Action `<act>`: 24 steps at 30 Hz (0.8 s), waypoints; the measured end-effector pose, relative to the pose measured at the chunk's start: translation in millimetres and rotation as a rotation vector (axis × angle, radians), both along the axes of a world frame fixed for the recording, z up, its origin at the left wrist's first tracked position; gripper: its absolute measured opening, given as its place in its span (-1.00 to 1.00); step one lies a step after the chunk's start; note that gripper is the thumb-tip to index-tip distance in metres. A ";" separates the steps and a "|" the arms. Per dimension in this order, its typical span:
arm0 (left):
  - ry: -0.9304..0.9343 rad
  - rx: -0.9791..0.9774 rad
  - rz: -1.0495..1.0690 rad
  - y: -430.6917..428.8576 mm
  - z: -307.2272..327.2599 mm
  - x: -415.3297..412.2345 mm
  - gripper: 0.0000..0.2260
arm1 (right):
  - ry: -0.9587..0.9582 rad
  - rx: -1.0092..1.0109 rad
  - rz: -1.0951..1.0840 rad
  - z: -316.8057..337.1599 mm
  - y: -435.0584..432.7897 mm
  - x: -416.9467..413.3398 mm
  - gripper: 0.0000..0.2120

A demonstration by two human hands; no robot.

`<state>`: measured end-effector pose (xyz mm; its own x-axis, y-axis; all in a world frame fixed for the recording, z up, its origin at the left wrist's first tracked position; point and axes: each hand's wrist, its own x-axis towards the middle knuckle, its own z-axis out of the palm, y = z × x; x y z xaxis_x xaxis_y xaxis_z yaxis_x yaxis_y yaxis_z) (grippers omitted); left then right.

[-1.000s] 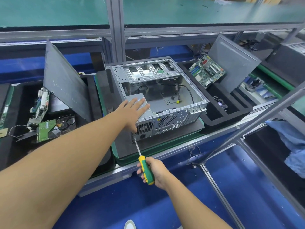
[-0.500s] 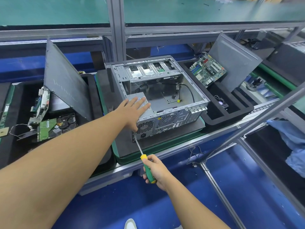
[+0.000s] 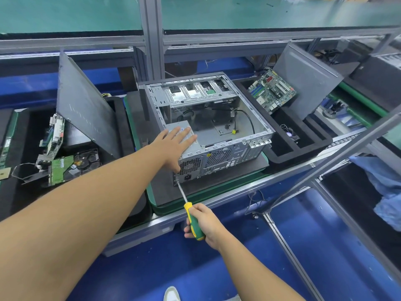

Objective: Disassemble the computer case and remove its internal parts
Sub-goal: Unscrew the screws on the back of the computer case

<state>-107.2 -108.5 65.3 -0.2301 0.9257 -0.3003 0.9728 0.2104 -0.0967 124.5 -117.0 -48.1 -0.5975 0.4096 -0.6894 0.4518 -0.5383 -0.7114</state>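
Under the straight, spread fingers [image 3: 184, 135] of the left hand [image 3: 171, 146] lies the power supply [image 3: 195, 147], in the near-left corner of the one open computer case [image 3: 219, 156]. Just below those fingers, the right hand [image 3: 206, 224] curls round the handle of one screwdriver [image 3: 193, 221], whose tip touches the case's rear panel. Two grey side panels lean in trays, one left [image 3: 86, 105] of the fingers and one far right [image 3: 303, 79], the latter beside one motherboard [image 3: 271, 90].

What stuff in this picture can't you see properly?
Head view only:
- Label on the silver power supply box: mostly under the left hand.
- Screw at the tip of the green-and-yellow screwdriver: too small.
- Back of the left black foam tray: hidden behind the leaning grey metal panel.
- White shoe: cut off by the bottom edge.
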 end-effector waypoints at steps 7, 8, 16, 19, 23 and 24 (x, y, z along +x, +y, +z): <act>0.002 0.000 -0.003 -0.6 1.1 0.8 0.08 | -0.040 0.073 0.046 -0.2 2.5 0.4 -0.85; 0.004 -0.001 -0.004 -0.6 1.1 0.9 0.08 | -0.036 0.043 0.042 1.2 2.7 -0.9 -0.81; 0.009 0.003 -0.007 -0.3 0.6 0.0 0.08 | -0.054 0.031 0.088 4.7 -1.2 -3.3 -0.68; -0.004 0.006 -0.004 -0.3 0.1 -0.1 0.08 | -0.012 0.082 0.087 2.7 -1.3 -0.2 -0.79; -0.001 0.008 -0.004 -0.9 0.3 0.2 0.08 | -0.020 0.120 0.064 0.3 -0.7 -0.1 -0.85; -0.001 0.007 -0.004 -0.8 0.4 0.2 0.08 | -0.028 0.127 0.071 0.3 -1.0 -0.1 -0.85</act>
<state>-107.0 -109.2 65.6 -0.2256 0.9287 -0.2942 0.9739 0.2069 -0.0939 124.4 -117.9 -47.8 -0.6096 0.4519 -0.6513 0.5062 -0.4103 -0.7585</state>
